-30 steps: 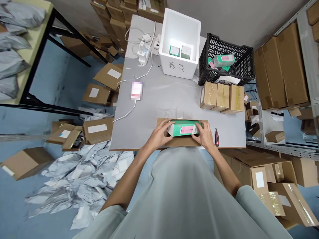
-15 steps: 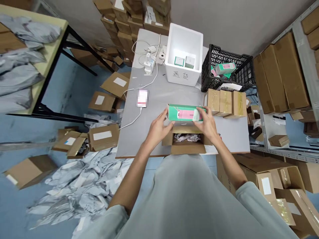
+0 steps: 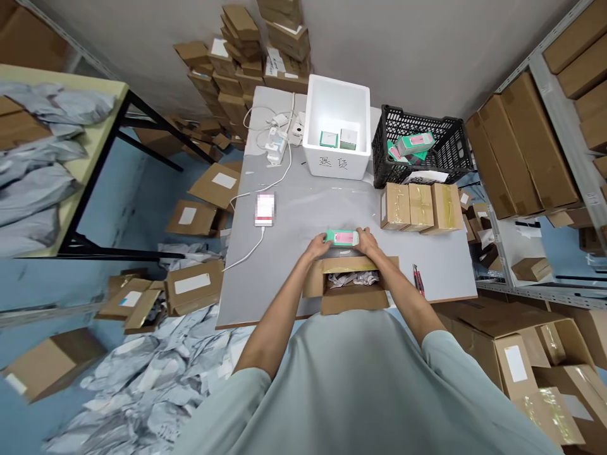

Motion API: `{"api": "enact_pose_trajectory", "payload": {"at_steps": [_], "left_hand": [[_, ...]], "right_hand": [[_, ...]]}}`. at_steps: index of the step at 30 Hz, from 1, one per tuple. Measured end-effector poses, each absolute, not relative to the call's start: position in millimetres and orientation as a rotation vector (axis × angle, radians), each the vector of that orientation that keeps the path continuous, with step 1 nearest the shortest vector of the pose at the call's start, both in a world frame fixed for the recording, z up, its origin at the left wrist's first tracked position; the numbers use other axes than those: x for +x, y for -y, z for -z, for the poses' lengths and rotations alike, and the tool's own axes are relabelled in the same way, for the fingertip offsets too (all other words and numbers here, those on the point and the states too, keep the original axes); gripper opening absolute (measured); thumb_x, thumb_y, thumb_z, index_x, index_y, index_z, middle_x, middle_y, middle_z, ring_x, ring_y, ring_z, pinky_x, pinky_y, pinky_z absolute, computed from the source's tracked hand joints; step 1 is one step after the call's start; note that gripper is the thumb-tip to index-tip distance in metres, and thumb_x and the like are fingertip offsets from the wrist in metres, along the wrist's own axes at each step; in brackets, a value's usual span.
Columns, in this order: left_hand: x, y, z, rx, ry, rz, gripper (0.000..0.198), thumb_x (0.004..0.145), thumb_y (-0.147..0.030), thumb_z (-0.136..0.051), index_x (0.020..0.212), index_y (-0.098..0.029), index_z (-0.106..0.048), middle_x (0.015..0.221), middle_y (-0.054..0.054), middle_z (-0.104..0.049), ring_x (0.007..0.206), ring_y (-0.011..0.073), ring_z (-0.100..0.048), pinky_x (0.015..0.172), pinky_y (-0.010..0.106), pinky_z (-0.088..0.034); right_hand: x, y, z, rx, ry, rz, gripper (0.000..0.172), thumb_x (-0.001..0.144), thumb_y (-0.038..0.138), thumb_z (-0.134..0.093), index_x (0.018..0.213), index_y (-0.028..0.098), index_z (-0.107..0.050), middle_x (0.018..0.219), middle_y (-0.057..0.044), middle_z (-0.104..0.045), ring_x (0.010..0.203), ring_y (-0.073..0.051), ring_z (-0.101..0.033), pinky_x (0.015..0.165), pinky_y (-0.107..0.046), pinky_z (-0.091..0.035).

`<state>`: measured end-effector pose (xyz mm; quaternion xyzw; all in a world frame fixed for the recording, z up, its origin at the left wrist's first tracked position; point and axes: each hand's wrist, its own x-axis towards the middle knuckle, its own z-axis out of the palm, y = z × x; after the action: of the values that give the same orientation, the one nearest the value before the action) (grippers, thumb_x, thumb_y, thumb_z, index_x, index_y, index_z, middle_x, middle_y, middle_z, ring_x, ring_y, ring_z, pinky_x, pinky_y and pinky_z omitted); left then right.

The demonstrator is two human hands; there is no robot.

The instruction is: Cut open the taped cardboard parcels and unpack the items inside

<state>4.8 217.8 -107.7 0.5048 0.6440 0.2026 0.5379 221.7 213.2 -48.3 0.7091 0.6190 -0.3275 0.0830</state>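
A green box with a pink picture [image 3: 343,238] lies between my two hands, low over or on the grey table just beyond the open carton. My left hand [image 3: 318,245] grips its left end, and my right hand [image 3: 366,241] has hold of the right end. Nearer to me, the open cardboard carton [image 3: 355,298] shows crumpled packing paper [image 3: 353,279] inside, its flaps folded outward. My right forearm passes over the carton's right side. Whether the green box touches the tabletop I cannot tell.
Behind stand a white foam box [image 3: 336,165] with small boxes inside and a black crate [image 3: 422,167] of green boxes. Taped cartons [image 3: 420,207] sit at right, red-handled pliers or cutters [image 3: 418,280] nearer me. A phone-like device [image 3: 264,209] with a cable lies left on the table [image 3: 294,218].
Both hands have moved the green box away from me and lower, off the near carton. The camera view has shifted, so the pliers or cutters now show fully.
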Motion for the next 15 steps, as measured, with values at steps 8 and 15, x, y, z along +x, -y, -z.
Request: {"api": "enact_pose_trajectory", "payload": {"at_steps": [8,15], "left_hand": [[-63.0,-164.6,83.2,1.319,-1.701,-0.702,0.061,0.1,-0.053,-0.069,0.15,-0.017,-0.07,0.16,0.02,-0.07,0.146,0.0369,-0.068,0.13,0.052,-0.049],[-80.5,-55.2,80.3,0.857,-1.691,-0.737,0.077,0.08,-0.072,-0.086,0.132,-0.017,-0.07,0.134,0.022,-0.081,0.124,0.0347,-0.08,0.11,0.052,-0.065]], "right_hand": [[307.0,-160.2,41.8,2.403,-2.143,0.953,0.064,0.106,0.041,-0.066,0.163,0.013,-0.058,0.173,-0.026,-0.052,0.163,-0.038,-0.049,0.136,-0.052,-0.041],[362.4,-41.9,34.5,2.914,-1.767,1.244,0.076,0.089,0.084,-0.064,0.123,0.017,-0.075,0.13,-0.024,-0.081,0.125,-0.04,-0.075,0.114,-0.055,-0.057]]}}
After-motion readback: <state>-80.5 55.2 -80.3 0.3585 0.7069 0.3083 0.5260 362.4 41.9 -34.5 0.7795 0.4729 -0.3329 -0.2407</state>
